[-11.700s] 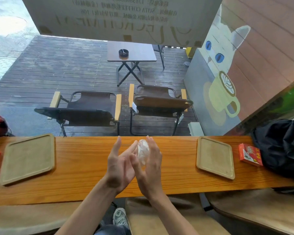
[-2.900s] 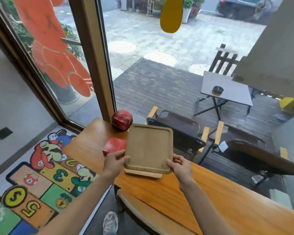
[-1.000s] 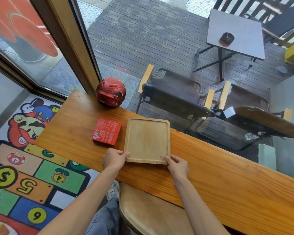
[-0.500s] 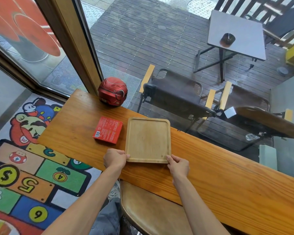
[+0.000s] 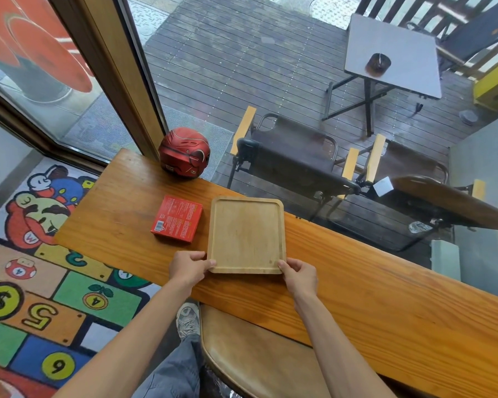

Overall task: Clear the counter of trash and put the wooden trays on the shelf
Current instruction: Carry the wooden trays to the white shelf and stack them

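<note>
Nearest to me, the left hand (image 5: 188, 268) and right hand (image 5: 299, 273) each pinch a near corner of the wooden tray (image 5: 246, 235), fingers curled onto its rim. The tray lies on the counter (image 5: 357, 285), close to the near edge; whether a second tray sits beneath it I cannot tell.

My worry is the hold itself: two corner pinches at one short end mean that once it lifts, the far end has nothing under it and may dip or slide out of the fingertips. If a second tray is stacked below, it could shift loose. Swinging left risks clipping the red box (image 5: 177, 219) just beside the tray, and pushing far-left could nudge the red helmet (image 5: 184, 153) against the window frame.

The tray is pale, smooth wood, a rounded rectangle with a low raised lip. The counter is a long plank of glossy orange timber with strong grain. The box is flat, printed cardboard, square-cornered. The helmet is a hard, shiny dome with ridged lines. Below the counter a padded tan stool seat (image 5: 259, 360) looks worn and leathery.
</note>
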